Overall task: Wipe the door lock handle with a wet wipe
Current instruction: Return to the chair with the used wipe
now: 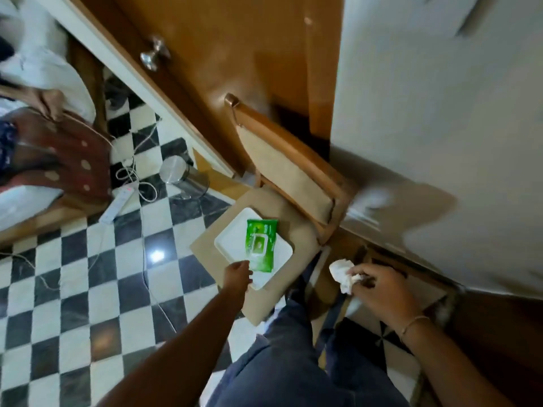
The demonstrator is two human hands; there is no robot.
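Observation:
A round metal door knob [152, 55] sticks out of the brown wooden door [235, 48] at the upper left. A green pack of wet wipes [261, 245] lies on a white tray [227, 239] on a chair seat. My left hand [238, 273] reaches down to the near edge of the pack and tray, fingers curled; whether it grips anything I cannot tell. My right hand [382, 292] is closed on a crumpled white wipe [342, 274], low and right of the chair, far below the knob.
The wooden chair [293, 171] stands against the door and the white wall [440, 113]. A steel bin [179, 174], a power strip [117, 205] and cables lie on the checkered floor. A person sits on a bed at the left edge [44, 98].

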